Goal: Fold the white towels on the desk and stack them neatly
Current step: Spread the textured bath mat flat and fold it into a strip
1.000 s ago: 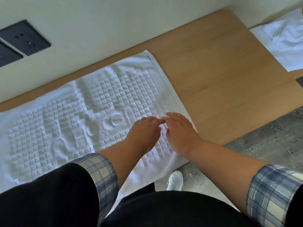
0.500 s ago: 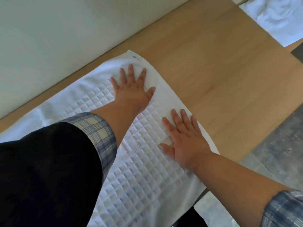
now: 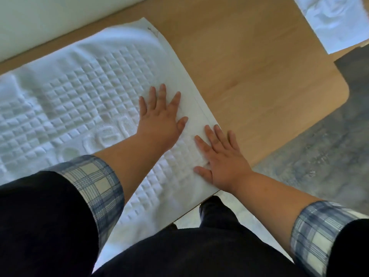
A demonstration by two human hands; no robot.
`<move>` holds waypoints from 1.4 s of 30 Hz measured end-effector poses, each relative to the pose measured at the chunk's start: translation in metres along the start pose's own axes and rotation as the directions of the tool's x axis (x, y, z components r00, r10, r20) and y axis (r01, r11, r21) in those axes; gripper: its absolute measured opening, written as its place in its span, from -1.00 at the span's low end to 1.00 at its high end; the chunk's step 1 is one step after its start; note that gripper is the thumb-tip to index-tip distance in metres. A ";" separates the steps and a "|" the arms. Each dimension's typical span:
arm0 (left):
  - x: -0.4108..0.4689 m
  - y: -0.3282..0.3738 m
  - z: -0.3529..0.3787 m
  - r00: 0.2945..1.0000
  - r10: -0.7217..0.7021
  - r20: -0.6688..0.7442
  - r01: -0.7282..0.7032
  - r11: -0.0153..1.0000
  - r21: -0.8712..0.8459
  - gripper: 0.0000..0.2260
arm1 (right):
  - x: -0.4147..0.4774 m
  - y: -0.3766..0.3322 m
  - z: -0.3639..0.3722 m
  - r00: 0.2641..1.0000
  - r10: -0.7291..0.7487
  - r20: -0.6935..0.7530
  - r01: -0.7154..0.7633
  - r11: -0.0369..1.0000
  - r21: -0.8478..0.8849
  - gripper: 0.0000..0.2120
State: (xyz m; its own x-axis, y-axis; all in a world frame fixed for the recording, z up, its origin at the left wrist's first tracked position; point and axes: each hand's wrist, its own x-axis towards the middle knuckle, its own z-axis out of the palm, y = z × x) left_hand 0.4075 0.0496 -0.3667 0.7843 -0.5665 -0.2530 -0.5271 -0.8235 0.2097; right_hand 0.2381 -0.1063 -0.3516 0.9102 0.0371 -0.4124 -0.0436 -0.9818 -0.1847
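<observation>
1. Pressed flat, fingers spread, gripping nothing: left hand [image 3: 159, 118] and right hand [image 3: 220, 156] on the waffle towel [image 3: 75, 96], near its 3 o'clock edge.
2. Lay unfolded across the tabletop [image 3: 259, 76].
3. Waited crumpled at 1 o'clock: second towel [image 3: 339, 21].
4. Judged barely begun; no stack seen.

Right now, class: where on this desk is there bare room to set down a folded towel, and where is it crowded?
Free: the bare wood of the desk between the spread waffle towel and the crumpled white cloth at the far right corner. Crowded: the desk's left part, covered by the towel, with the left hand and right hand flat on its right end.
</observation>
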 end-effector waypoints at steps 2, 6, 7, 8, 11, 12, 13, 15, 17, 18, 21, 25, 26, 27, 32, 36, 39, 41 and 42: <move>-0.013 0.016 0.008 1.000 -0.002 0.011 0.002 1.000 0.015 -0.38 | 0.000 0.003 -0.002 0.995 0.008 -0.097 0.010 0.984 0.181 -0.31; -0.032 0.058 0.016 0.998 -0.054 0.044 0.054 0.998 -0.017 -0.37 | 0.019 0.016 -0.030 0.915 0.307 -0.261 -0.049 0.727 0.685 -0.53; -0.038 0.070 0.018 0.996 -0.070 0.052 0.071 0.997 -0.019 -0.37 | 0.026 0.022 -0.040 0.911 0.347 -0.222 -0.071 0.662 0.746 -0.54; -0.044 0.082 0.021 0.994 -0.093 0.060 0.094 0.995 -0.022 -0.37 | 0.034 0.026 -0.050 0.917 0.367 -0.157 -0.112 0.613 0.782 -0.54; -0.056 0.111 0.021 0.974 -0.223 0.039 0.226 0.971 -0.076 -0.38 | 0.058 0.036 -0.075 0.934 0.357 0.018 -0.226 0.551 0.804 -0.47; -0.057 0.118 0.018 0.959 -0.282 0.007 0.282 0.954 -0.101 -0.39 | 0.065 0.037 -0.082 0.939 0.337 0.062 -0.250 0.550 0.797 -0.44; -0.058 0.125 0.015 0.939 -0.345 -0.017 0.339 0.931 -0.132 -0.39 | 0.073 0.036 -0.088 0.943 0.314 0.107 -0.274 0.555 0.786 -0.41; -0.056 0.136 0.009 0.888 -0.459 0.001 0.448 0.866 -0.224 -0.35 | 0.091 0.033 -0.099 0.933 0.291 0.212 -0.346 0.564 0.750 -0.40; -0.051 0.145 0.005 0.835 -0.546 0.062 0.535 0.782 -0.318 -0.27 | 0.105 0.028 -0.104 0.927 0.246 0.283 -0.375 0.609 0.699 -0.51; -0.047 0.148 0.001 0.801 -0.592 0.093 0.580 0.727 -0.367 -0.24 | 0.111 0.026 -0.105 0.937 0.199 0.286 -0.345 0.649 0.678 -0.63; -0.035 0.154 -0.008 0.680 -0.714 0.167 0.689 0.543 -0.480 -0.28 | 0.120 0.020 -0.111 0.963 0.082 0.258 -0.240 0.700 0.673 -0.79; -0.035 0.145 -0.022 0.608 -0.763 0.218 0.699 0.384 -0.604 -0.58 | 0.123 0.010 -0.111 0.970 0.011 0.242 -0.201 0.592 0.780 -0.80; -0.039 0.141 -0.024 0.591 -0.774 0.227 0.700 0.351 -0.622 -0.62 | 0.125 0.007 -0.112 0.975 0.002 0.224 -0.183 0.580 0.794 -0.71; -0.043 0.137 -0.027 0.575 -0.786 0.228 0.696 0.323 -0.641 -0.66 | 0.128 0.003 -0.116 0.979 0.000 0.205 -0.168 0.572 0.803 -0.55; -0.060 0.122 -0.033 0.691 -0.706 0.152 0.597 0.440 -0.671 -0.35 | 0.162 -0.010 -0.139 0.998 0.041 0.047 -0.062 0.698 0.713 -0.22; -0.065 0.110 -0.032 0.721 -0.667 0.188 0.642 0.542 -0.542 -0.48 | 0.192 -0.016 -0.145 0.999 -0.021 0.034 0.000 0.849 0.528 -0.29; -0.069 0.107 -0.033 0.684 -0.720 0.117 0.626 0.497 -0.600 -0.85 | 0.205 -0.023 -0.146 0.999 -0.012 0.045 -0.010 0.889 0.458 -0.41; -0.073 0.106 -0.039 0.636 -0.765 0.096 0.622 0.435 -0.651 -0.92 | 0.207 -0.031 -0.144 0.999 -0.019 -0.042 0.037 0.874 0.485 -0.54; -0.075 0.104 -0.042 0.614 -0.782 0.107 0.624 0.398 -0.672 -0.88 | 0.207 -0.037 -0.144 0.996 -0.027 -0.088 0.068 0.859 0.507 -0.53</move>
State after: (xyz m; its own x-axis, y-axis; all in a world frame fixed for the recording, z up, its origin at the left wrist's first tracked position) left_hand 0.3077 0.0072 -0.2860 0.8588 0.2923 -0.4208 0.4994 -0.6607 0.5604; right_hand 0.4874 -0.0894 -0.3016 0.9439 0.0469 -0.3268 -0.1842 -0.7467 -0.6392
